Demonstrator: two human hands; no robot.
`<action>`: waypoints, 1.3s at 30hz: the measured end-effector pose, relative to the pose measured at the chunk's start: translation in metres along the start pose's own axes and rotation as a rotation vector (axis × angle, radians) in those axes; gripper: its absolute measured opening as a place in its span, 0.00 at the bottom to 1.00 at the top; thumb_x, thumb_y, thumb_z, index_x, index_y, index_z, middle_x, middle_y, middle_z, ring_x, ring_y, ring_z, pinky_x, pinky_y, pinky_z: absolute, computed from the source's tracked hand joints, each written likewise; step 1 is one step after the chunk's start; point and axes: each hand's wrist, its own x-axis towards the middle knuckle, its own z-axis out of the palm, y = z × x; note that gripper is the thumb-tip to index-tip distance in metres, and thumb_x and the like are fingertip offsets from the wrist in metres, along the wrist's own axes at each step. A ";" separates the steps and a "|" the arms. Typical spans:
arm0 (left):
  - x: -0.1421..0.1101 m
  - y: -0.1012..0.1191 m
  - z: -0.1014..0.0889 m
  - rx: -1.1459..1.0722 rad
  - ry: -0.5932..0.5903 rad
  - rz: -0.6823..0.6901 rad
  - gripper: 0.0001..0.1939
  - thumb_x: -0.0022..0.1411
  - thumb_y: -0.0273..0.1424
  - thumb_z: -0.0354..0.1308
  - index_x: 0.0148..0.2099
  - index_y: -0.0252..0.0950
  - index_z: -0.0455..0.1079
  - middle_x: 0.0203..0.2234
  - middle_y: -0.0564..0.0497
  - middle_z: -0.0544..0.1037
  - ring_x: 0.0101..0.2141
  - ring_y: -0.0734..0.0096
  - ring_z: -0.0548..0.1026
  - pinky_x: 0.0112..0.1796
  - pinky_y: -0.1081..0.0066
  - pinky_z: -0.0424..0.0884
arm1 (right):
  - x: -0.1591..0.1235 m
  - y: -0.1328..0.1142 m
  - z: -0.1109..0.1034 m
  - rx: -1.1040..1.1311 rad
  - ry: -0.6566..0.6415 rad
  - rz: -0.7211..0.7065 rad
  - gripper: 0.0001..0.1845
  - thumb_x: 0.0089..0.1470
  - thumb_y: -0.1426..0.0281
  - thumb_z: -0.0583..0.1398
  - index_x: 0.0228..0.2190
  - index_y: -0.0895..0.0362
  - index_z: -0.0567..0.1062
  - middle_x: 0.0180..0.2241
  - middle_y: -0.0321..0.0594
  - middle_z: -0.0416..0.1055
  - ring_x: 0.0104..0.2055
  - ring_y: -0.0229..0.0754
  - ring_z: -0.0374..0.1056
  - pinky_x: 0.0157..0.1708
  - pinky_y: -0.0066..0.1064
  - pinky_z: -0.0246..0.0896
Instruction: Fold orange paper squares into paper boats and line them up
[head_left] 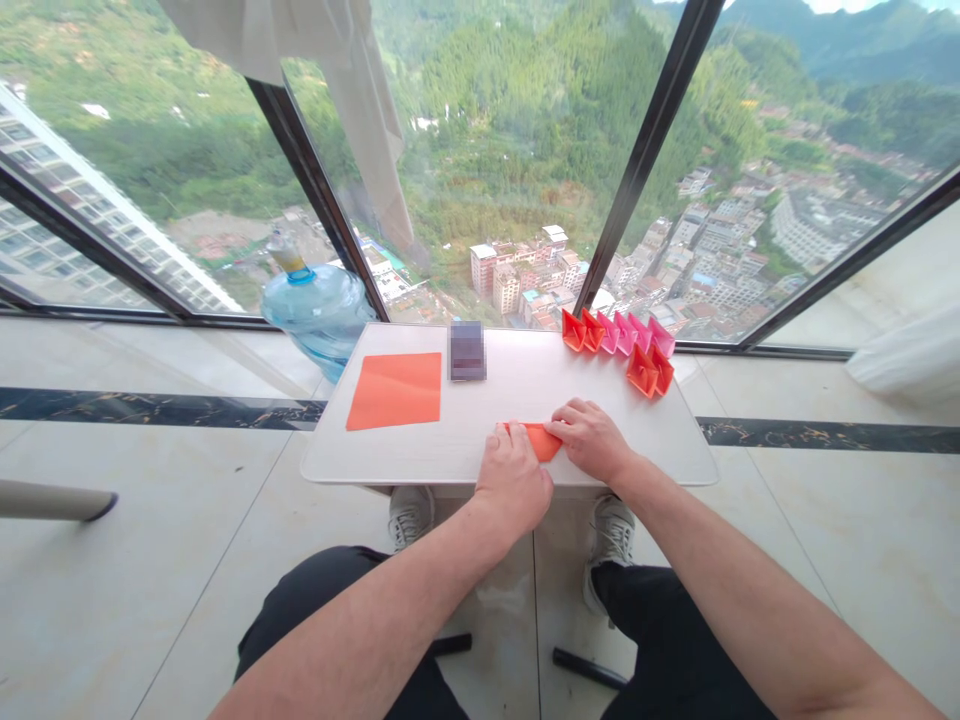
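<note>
A partly folded orange paper (541, 440) lies near the front edge of the small white table (420, 455). My left hand (514, 480) rests on its left end with fingers curled and pressed down. My right hand (592, 438) presses its right end, fingers bent together on the paper. Most of the paper is hidden under both hands.
A flat orange sheet (395, 390) lies at the table's left, a dark blurred rectangle (467, 350) behind it. Several folded orange and pink paper shapes (622, 345) line the back right. A blue water jug (315, 310) stands on the floor by the window. My shoes (409, 515) show under the table.
</note>
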 end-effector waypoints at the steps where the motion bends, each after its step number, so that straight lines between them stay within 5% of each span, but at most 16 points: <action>1: 0.000 0.000 0.000 0.001 0.003 -0.001 0.35 0.65 0.35 0.49 0.66 0.11 0.57 0.62 0.21 0.63 0.61 0.35 0.62 0.56 0.50 0.56 | 0.000 0.000 0.000 0.001 0.004 0.000 0.10 0.57 0.79 0.59 0.33 0.56 0.79 0.36 0.42 0.76 0.40 0.44 0.61 0.38 0.36 0.50; 14: 0.001 0.000 -0.008 0.093 -0.015 0.014 0.35 0.65 0.37 0.49 0.64 0.12 0.59 0.57 0.21 0.68 0.57 0.37 0.64 0.55 0.51 0.52 | -0.002 0.001 0.002 0.013 0.021 0.007 0.10 0.58 0.79 0.59 0.34 0.55 0.79 0.37 0.41 0.76 0.40 0.44 0.62 0.39 0.36 0.52; 25: 0.005 -0.001 -0.013 0.044 -0.010 0.051 0.33 0.63 0.36 0.50 0.68 0.26 0.59 0.50 0.28 0.72 0.51 0.41 0.67 0.50 0.52 0.54 | -0.014 0.012 0.000 0.040 0.075 -0.030 0.12 0.62 0.77 0.57 0.38 0.54 0.80 0.40 0.41 0.78 0.44 0.44 0.65 0.44 0.37 0.57; 34: 0.008 0.001 -0.012 0.037 -0.004 0.046 0.33 0.63 0.36 0.51 0.69 0.35 0.59 0.48 0.31 0.72 0.49 0.43 0.67 0.49 0.52 0.53 | -0.023 0.023 -0.001 0.187 0.168 0.151 0.12 0.60 0.75 0.59 0.44 0.55 0.79 0.39 0.43 0.78 0.43 0.45 0.69 0.46 0.38 0.66; 39: 0.007 0.001 -0.012 0.027 0.002 0.051 0.33 0.63 0.35 0.50 0.69 0.33 0.59 0.49 0.30 0.72 0.50 0.42 0.66 0.49 0.51 0.53 | -0.016 0.027 -0.001 0.256 0.132 0.236 0.06 0.58 0.74 0.63 0.36 0.54 0.81 0.35 0.41 0.77 0.40 0.42 0.69 0.44 0.34 0.66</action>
